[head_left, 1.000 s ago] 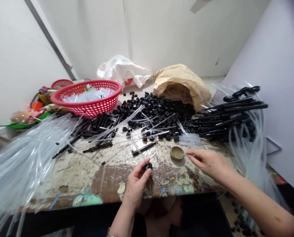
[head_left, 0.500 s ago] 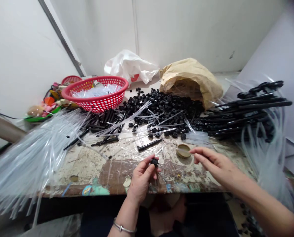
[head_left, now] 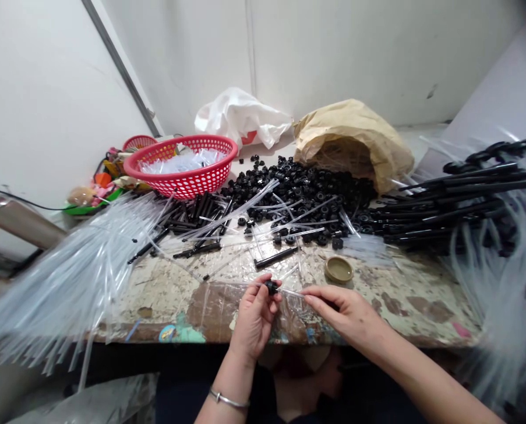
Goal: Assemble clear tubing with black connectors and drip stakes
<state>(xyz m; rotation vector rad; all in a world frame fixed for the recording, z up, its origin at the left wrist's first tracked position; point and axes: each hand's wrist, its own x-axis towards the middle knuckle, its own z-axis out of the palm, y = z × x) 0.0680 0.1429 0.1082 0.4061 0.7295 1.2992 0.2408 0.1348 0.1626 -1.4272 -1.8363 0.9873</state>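
Note:
My left hand [head_left: 255,315] pinches a small black plastic cap [head_left: 270,287] above the front of the worktable [head_left: 404,288]. From the right, my right hand [head_left: 340,306] grips a short clear plastic tube [head_left: 292,292] between thumb and fingers. The tube's free end meets the cap or lies right against it; whether it is inside I cannot tell. Just beyond my right hand sits a small round dish [head_left: 338,269] with some liquid in it. A black tubular piece [head_left: 276,258] lies on the table behind my left hand.
Behind my hands spreads a heap of black caps [head_left: 298,182], with loose clear tubes across it. A red basket [head_left: 183,189] and a paper bag [head_left: 355,118] stand farther back. Long clear tubes [head_left: 82,259] hang over the left edge; black stems [head_left: 461,206] are stacked at right.
My right hand has moved left from the dish, where the tube's end was, and brought the tube to the cap in my left hand. The view has shifted, moving the table's things rightward.

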